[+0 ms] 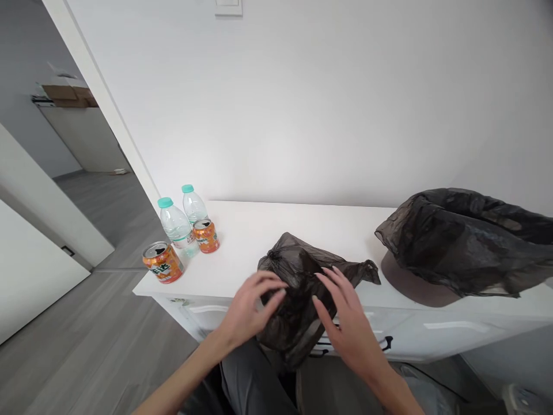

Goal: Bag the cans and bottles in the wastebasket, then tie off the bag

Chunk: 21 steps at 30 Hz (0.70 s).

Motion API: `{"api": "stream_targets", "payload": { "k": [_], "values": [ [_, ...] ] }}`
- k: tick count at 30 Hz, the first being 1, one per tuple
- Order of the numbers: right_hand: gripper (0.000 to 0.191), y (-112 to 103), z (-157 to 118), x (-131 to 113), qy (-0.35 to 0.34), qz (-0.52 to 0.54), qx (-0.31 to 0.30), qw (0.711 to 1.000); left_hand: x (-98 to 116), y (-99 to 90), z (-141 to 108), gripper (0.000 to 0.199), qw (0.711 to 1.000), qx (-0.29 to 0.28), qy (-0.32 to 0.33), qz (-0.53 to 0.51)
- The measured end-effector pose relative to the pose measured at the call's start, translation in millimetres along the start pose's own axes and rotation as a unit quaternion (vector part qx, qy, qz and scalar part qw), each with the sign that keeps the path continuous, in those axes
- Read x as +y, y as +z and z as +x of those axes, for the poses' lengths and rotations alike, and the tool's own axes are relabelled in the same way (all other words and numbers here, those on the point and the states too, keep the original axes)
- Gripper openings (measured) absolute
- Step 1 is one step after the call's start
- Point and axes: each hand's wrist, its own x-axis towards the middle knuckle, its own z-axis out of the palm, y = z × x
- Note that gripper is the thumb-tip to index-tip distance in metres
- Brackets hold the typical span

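A thin black plastic bag [298,271] lies crumpled at the front edge of the white cabinet top, its lower part hanging over the edge. A twisted end of it stretches to the right. My left hand [254,305] is at the bag's left side, thumb apart from the curved fingers. On the other side, my right hand [343,317] has its fingers spread, the tips at the plastic. Both hands are open, and neither clearly grips the bag. Whether the fingertips press on it I cannot tell.
At the left end stand two clear bottles with teal caps [165,202] and two opened orange drink cans, one [163,263] near the front corner, the other [206,236] behind. To the right is a brown bin [415,288] lined with a black bag [466,248]. A wall rises behind.
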Motion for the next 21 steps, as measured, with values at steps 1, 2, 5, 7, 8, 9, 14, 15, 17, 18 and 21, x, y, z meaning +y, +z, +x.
{"api": "stream_targets", "payload": {
  "k": [1, 2, 5, 7, 8, 9, 14, 15, 17, 18, 21],
  "values": [
    [0.053, 5, -1, 1, -0.011, -0.021, -0.044, 0.999, -4, -1.1, 5, 0.027, 0.998, 0.049, -0.026, -0.004],
    [0.052, 9, -1, 2, -0.015, -0.047, -0.080, 0.996, -9, -2.7, 13, 0.031, 0.993, 0.100, -0.058, -0.003],
    [0.056, 13, 6, 9, -0.004, -0.114, -0.170, 0.979, -26, -7.5, 41, 0.047, 0.977, 0.138, -0.160, -0.001],
    [0.060, 9, 15, 17, -0.006, -0.136, -0.224, 0.965, -37, -9.2, 59, 0.057, 0.977, 0.060, -0.205, 0.013],
    [0.061, 5, 21, 23, -0.014, -0.146, -0.242, 0.959, -42, -9.9, 65, 0.057, 0.976, 0.020, -0.214, 0.027],
    [0.061, 0, 27, 30, -0.023, -0.160, -0.250, 0.955, -47, -10.9, 69, 0.053, 0.975, -0.008, -0.216, 0.046],
    [0.066, -25, 61, 76, 0.005, -0.289, -0.164, 0.943, -66, -25.4, 56, 0.032, 0.969, 0.014, -0.220, 0.112],
    [0.067, -27, 64, 82, 0.012, -0.306, -0.144, 0.941, -67, -29.4, 49, 0.032, 0.967, 0.020, -0.226, 0.119],
    [0.068, -22, 64, 82, 0.003, -0.313, -0.126, 0.941, -65, -36.1, 35, 0.035, 0.964, 0.049, -0.220, 0.141],
    [0.067, -16, 62, 77, -0.012, -0.304, -0.127, 0.944, -63, -38.2, 29, 0.038, 0.964, 0.079, -0.195, 0.162],
    [0.066, 9, 50, 48, -0.063, -0.252, -0.170, 0.951, -53, -38.2, 22, 0.040, 0.958, 0.157, -0.034, 0.238]
  ]
}}
